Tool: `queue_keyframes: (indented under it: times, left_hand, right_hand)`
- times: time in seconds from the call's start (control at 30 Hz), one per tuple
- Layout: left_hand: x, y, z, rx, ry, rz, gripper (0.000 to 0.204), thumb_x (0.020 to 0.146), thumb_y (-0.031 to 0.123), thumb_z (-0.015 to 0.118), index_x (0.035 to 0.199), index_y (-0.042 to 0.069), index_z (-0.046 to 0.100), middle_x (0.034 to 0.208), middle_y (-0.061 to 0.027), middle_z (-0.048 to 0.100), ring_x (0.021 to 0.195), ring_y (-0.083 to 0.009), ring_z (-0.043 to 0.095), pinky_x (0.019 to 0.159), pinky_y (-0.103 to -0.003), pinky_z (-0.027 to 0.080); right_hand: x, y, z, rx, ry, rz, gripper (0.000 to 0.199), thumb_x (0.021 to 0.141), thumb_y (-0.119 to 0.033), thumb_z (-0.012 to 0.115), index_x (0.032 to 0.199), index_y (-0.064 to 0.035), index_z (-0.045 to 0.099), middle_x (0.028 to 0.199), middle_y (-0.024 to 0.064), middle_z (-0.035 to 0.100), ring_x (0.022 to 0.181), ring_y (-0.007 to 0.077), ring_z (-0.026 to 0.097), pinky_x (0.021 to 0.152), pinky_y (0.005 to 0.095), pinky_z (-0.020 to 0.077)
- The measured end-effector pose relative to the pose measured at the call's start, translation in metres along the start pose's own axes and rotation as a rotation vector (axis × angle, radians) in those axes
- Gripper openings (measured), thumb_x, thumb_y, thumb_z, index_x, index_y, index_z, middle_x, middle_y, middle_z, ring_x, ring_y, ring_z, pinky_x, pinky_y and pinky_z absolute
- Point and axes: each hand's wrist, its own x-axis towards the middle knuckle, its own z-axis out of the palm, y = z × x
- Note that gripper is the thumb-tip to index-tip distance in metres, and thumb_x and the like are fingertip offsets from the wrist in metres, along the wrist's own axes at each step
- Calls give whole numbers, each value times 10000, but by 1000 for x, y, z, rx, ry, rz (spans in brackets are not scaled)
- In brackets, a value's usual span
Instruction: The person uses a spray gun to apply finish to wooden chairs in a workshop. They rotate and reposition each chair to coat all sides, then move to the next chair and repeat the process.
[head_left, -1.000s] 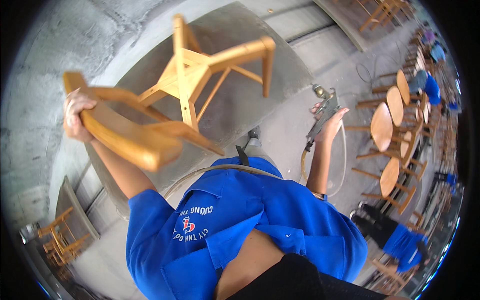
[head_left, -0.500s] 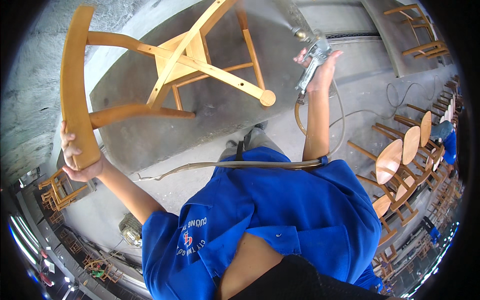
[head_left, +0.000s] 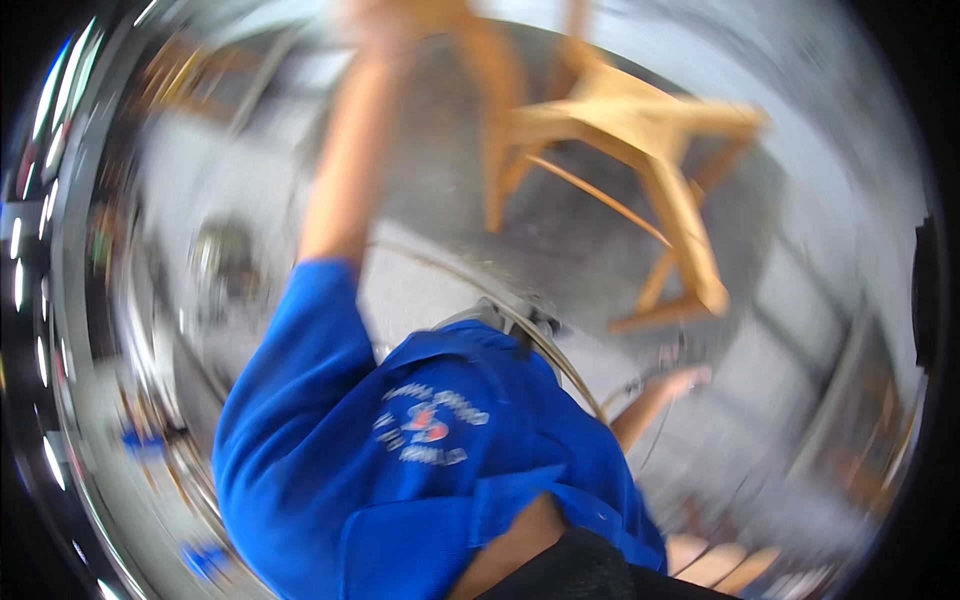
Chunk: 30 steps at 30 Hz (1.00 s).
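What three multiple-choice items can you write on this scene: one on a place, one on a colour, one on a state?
1. Where is the chair?
A. Upper part of the view
B. Bottom edge
C. Behind the shirt

2. What colour is the shirt?
A. Red
B. Blue
C. White

3. How does the left hand stand?
A. Down by the hip
B. Raised to the chair frame
C. Flat on the floor

Answers: 1 A, the wooden chair hangs tilted, legs askew, near the top. 2 B, sleeve and chest are blue. 3 B, the arm stretches up to the blurred frame; the grip itself is too blurred to tell.
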Motion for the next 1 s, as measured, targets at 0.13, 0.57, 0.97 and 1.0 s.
queue_keyframes:
  times: [0.13,0.57,0.97,1.0]
  left_hand:
    - [12,-9,63,0,-98,135,403,1028,282,409,790,37,622,678,-66,593,685,-152,588,655,-329,462]
    - [55,-21,102,-34,-276,-52,386,910,409,517,847,82,714,883,-90,683,788,-257,627,831,-424,452]
    - [-122,43,34,-232,-109,574,323,612,467,781,799,231,663,959,20,604,1005,-222,579,1005,-576,273]
    - [-124,46,26,-260,-174,562,321,612,443,783,812,222,664,957,18,606,1007,-227,578,1017,-563,262]
  right_hand:
    - [-3,1,-22,-178,148,-98,865,960,-703,327,1239,91,524,926,152,636,703,235,563,601,342,515]
    - [-89,-12,-71,-298,189,-136,823,962,-694,343,1216,69,520,900,140,620,703,225,563,605,338,509]
    - [-180,18,-83,-298,205,-139,785,965,-684,358,1195,49,517,875,129,605,702,216,562,608,334,503]
    - [-186,23,-82,-298,197,-139,782,965,-684,359,1193,47,517,873,128,603,702,216,562,609,334,503]
